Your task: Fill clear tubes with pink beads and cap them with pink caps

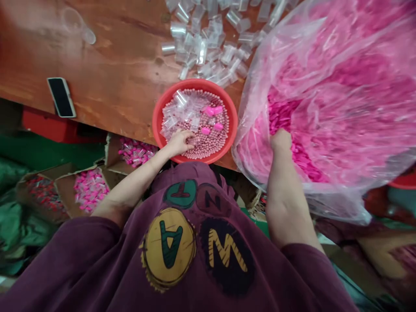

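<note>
A red basin [157,113] full of small pink beads [212,145] sits at the table edge in front of me. Clear plastic tubes [182,106] and a few bright pink caps [212,111] lie on the beads. My left hand [180,142] is in the basin, its fingers curled around what looks like a clear tube at the beads' surface. To the right, my right hand [281,139] reaches into a large clear plastic bag [255,117] of pink pieces [282,115]. Its fingers are hidden among them.
Loose clear tubes [211,43] are heaped behind the basin on the wooden table [123,65]. A phone [61,97] lies near the left edge. Below stand cardboard boxes of pink-capped tubes [91,190] and red pieces [45,195]. Another person's arm [383,251] shows at lower right.
</note>
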A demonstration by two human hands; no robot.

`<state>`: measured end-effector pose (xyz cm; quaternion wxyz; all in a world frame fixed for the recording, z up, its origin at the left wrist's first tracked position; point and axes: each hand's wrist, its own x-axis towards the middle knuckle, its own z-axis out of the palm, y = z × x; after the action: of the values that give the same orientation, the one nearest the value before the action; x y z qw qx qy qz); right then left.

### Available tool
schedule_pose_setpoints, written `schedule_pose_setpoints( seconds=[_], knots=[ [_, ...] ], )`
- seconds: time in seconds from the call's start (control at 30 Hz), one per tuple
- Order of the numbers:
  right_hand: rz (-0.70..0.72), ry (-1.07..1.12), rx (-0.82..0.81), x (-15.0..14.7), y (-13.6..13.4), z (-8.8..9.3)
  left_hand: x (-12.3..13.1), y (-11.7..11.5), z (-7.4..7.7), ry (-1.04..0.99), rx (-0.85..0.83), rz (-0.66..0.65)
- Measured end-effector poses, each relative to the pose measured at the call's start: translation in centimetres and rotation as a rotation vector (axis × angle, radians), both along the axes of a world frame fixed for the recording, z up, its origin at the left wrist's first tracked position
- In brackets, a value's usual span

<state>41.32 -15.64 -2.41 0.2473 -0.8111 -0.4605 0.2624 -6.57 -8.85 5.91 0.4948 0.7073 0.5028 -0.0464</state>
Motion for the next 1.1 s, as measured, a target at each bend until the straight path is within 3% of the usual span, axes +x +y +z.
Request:
schedule_pose_setpoints(
  seconds=[0.1,0.2,0.3,0.4,0.47,0.57,0.7,0.8,0.9,1.1],
  knots=[
    [-0.232,-0.102,-0.077,-1.7,0.2,-0.6,0.2,0.1,0.2,-0.217,-0.175,0.239],
    [-0.400,-0.180,-0.082,-2.7,-0.6,0.5,0.5,-0.3,0.4,-0.465,-0.351,0.422],
    [-0.469,-0.190,0.063,-3.9,-1.6,2.5,0.7,-0.8,1.2,-0.623,-0.503,0.483],
    [-0.487,-0.107,0.267,-7.1,-2.2,4.3,1.2,-1.2,2.5,-0.722,-0.683,0.527],
    [-0.427,0.035,0.345,-10.8,-2.3,5.3,1.7,-1.2,3.4,-0.775,-0.771,0.570],
    [-0.183,0.423,0.397,-17.1,-1.8,7.0,2.6,-1.0,4.3,-0.803,-0.855,0.622],
    [0.096,0.465,0.339,-22.8,-0.9,10.4,3.4,-0.7,5.0,-0.803,-0.891,0.667],
    [0.267,0.372,0.268,-24.0,-0.9,12.9,3.6,-0.7,5.1,-0.812,-0.888,0.669],
    [0.368,0.292,0.237,-24.1,-1.2,14.2,4.0,-1.0,4.9,-0.814,-0.888,0.684],
    [0.362,0.292,0.229,-23.7,-0.6,13.8,5.0,-1.9,4.7,-0.858,-0.902,0.704]
  ],
)
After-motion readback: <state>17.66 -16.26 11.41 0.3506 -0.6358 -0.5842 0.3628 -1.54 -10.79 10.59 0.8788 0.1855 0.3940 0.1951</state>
